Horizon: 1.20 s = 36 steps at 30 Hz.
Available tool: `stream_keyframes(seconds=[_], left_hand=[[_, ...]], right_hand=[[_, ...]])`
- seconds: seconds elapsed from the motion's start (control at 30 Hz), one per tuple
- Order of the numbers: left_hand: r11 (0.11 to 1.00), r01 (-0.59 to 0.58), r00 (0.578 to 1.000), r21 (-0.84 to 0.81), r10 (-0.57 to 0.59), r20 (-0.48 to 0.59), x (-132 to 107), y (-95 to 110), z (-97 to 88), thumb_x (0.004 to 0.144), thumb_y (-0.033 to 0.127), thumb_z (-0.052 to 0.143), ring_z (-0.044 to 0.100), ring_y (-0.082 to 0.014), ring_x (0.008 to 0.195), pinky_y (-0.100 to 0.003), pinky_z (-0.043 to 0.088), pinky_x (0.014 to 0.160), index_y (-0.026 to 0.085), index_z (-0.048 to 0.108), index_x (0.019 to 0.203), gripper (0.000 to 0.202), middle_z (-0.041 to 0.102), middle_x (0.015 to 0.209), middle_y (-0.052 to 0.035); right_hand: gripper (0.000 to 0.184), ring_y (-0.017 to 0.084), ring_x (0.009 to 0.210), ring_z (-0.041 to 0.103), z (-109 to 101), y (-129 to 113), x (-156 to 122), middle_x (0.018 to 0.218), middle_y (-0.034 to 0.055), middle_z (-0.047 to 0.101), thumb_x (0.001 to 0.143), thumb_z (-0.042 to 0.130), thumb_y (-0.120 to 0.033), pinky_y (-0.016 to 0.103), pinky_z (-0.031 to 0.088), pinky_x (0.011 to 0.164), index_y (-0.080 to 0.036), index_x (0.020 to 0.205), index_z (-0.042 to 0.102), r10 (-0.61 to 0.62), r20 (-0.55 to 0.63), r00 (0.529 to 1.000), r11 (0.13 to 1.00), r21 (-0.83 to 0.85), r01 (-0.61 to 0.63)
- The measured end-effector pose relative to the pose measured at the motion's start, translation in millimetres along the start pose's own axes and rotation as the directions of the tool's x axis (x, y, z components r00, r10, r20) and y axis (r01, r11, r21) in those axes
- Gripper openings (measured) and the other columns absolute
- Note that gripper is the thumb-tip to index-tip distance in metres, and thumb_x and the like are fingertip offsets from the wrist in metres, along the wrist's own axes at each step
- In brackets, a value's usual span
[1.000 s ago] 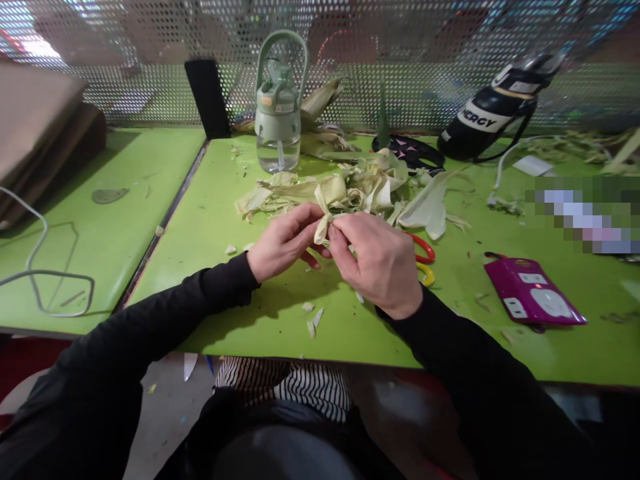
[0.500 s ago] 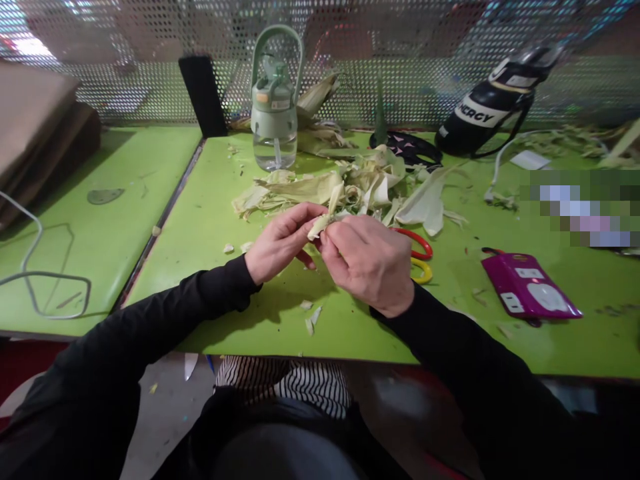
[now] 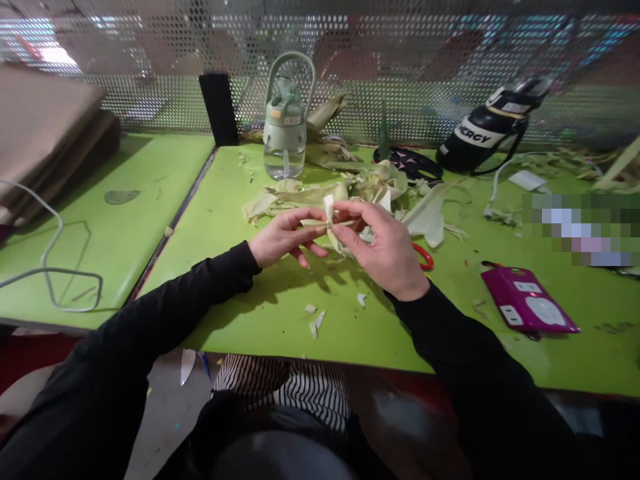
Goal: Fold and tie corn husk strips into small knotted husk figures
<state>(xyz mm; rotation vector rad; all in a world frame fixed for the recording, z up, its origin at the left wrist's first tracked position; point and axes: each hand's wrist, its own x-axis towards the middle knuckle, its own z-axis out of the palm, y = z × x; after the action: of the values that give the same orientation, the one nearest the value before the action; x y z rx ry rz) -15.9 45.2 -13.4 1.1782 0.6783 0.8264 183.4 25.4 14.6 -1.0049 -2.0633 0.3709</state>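
Between my two hands is a small piece of corn husk [image 3: 329, 217], its pale strips pointing up, down and out to the sides from a knot-like middle. My left hand [image 3: 286, 235] pinches it from the left with thumb and forefinger, the lower fingers loosely spread. From the right, my right hand [image 3: 383, 243] grips it between thumb and fingertips. Just behind lies a heap of pale green corn husks [image 3: 300, 195]. Red-handled scissors [image 3: 424, 257] are partly hidden behind my right hand. Small husk scraps [image 3: 316, 323] lie on the green table [image 3: 260, 327] in front of me.
A pale green water bottle [image 3: 285, 137] and a black upright object [image 3: 219, 110] stand at the back by the perforated screen [image 3: 360, 87]. A black bottle [image 3: 487, 130] leans at right. Nearer are a purple power strip [image 3: 530, 300] and, at left, brown cardboard [image 3: 45, 133] with a cable [image 3: 55, 270].
My right hand has turned from a closed fist to a fingertip pinch, showing more of the husk. The husk's strips now spread apart. The whole view has shifted slightly.
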Motion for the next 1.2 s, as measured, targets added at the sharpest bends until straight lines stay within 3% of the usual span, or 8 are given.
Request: stream_keyframes(seconds=[0.13, 0.27, 0.4, 0.5, 0.73, 1.03, 1.13, 1.2], left_hand=[[0.997, -0.049, 0.998, 0.068, 0.051, -0.028, -3.6, 6.7, 7.7, 0.086, 0.026, 0.072, 0.074, -0.0107, 0.072, -0.014, 0.057, 0.052, 0.015, 0.055, 0.108, 0.030, 0.067, 0.088, -0.0005], [0.987, -0.150, 0.988, 0.055, 0.152, -0.027, -4.4, 9.6, 11.7, 0.088, 0.029, 0.071, 0.070, -0.0089, 0.066, -0.016, 0.058, 0.052, 0.014, 0.052, 0.100, 0.027, 0.063, 0.078, 0.0025], [0.977, -0.212, 0.977, 0.034, 0.213, -0.033, -3.3, 7.0, 13.0, 0.090, 0.033, 0.069, 0.066, -0.0064, 0.061, -0.015, 0.057, 0.050, 0.016, 0.048, 0.096, 0.028, 0.063, 0.077, 0.0031], [0.966, -0.248, 0.965, 0.077, 0.254, -0.070, -2.2, 1.3, 14.9, 0.088, 0.036, 0.071, 0.065, -0.0057, 0.062, -0.015, 0.057, 0.051, 0.016, 0.048, 0.095, 0.031, 0.060, 0.079, 0.0037], [0.954, -0.283, 0.950, 0.100, 0.293, -0.110, -5.2, -5.9, 19.1, 0.087, 0.040, 0.072, 0.067, -0.0062, 0.068, -0.018, 0.060, 0.065, 0.017, 0.049, 0.097, 0.034, 0.062, 0.080, 0.0039], [0.963, -0.262, 0.959, 0.062, 0.267, -0.096, -7.6, -5.8, 17.4, 0.085, 0.045, 0.074, 0.064, -0.0056, 0.064, -0.018, 0.059, 0.066, 0.017, 0.054, 0.101, 0.038, 0.062, 0.072, 0.0056], [0.981, -0.192, 0.977, 0.018, 0.193, -0.092, -4.4, -2.8, 14.1, 0.087, 0.037, 0.074, 0.065, -0.0059, 0.065, -0.017, 0.059, 0.063, 0.016, 0.055, 0.098, 0.030, 0.061, 0.073, 0.0050], [0.992, -0.116, 0.989, -0.040, 0.112, -0.099, -1.6, 0.0, 11.4, 0.091, 0.030, 0.069, 0.066, -0.0060, 0.066, -0.015, 0.057, 0.059, 0.015, 0.055, 0.095, 0.020, 0.063, 0.076, 0.0032]], right_hand=[[0.019, 0.020, 0.089, 0.068, -0.4, 0.1, 0.3, 0.102, 0.0068, 0.072, 0.094, 0.063, -0.029, 0.037, 0.056, 0.076, -0.020, 0.109, 0.069, -0.046, -0.030, 0.999, 0.998, -0.044, 0.044], [0.020, 0.021, 0.092, 0.065, -1.4, 0.1, 0.0, 0.104, 0.0086, 0.070, 0.095, 0.057, -0.023, 0.037, 0.055, 0.075, -0.020, 0.113, 0.064, -0.156, -0.070, 0.985, 0.981, -0.125, 0.147], [0.014, 0.023, 0.085, 0.060, 2.1, -1.0, -2.3, 0.091, 0.0099, 0.067, 0.093, 0.061, -0.031, 0.036, 0.049, 0.069, -0.017, 0.097, 0.062, -0.386, -0.128, 0.914, 0.837, -0.465, 0.288], [0.015, 0.019, 0.072, 0.055, 7.0, -4.3, -4.0, 0.077, 0.0056, 0.064, 0.097, 0.057, -0.028, 0.032, 0.043, 0.061, -0.019, 0.085, 0.059, -0.408, -0.050, 0.911, 0.762, -0.569, 0.310], [0.024, 0.017, 0.067, 0.050, 10.0, -14.9, -6.8, 0.071, 0.0025, 0.055, 0.097, 0.048, -0.021, 0.032, 0.041, 0.062, -0.022, 0.073, 0.051, -0.247, 0.006, 0.969, 0.906, -0.354, 0.233], [0.023, 0.018, 0.069, 0.049, 15.0, -11.8, -9.2, 0.071, 0.0033, 0.056, 0.096, 0.047, -0.019, 0.033, 0.040, 0.064, -0.022, 0.074, 0.052, -0.280, 0.038, 0.959, 0.893, -0.357, 0.275], [0.024, 0.017, 0.067, 0.051, 15.0, -8.3, -7.3, 0.070, 0.0025, 0.058, 0.097, 0.049, -0.022, 0.032, 0.041, 0.061, -0.021, 0.074, 0.054, -0.248, 0.026, 0.968, 0.926, -0.288, 0.245], [0.023, 0.016, 0.068, 0.054, 10.7, -5.9, -4.5, 0.074, 0.0020, 0.061, 0.099, 0.049, -0.026, 0.032, 0.045, 0.064, -0.022, 0.079, 0.058, -0.202, -0.054, 0.978, 0.965, -0.184, 0.189]])
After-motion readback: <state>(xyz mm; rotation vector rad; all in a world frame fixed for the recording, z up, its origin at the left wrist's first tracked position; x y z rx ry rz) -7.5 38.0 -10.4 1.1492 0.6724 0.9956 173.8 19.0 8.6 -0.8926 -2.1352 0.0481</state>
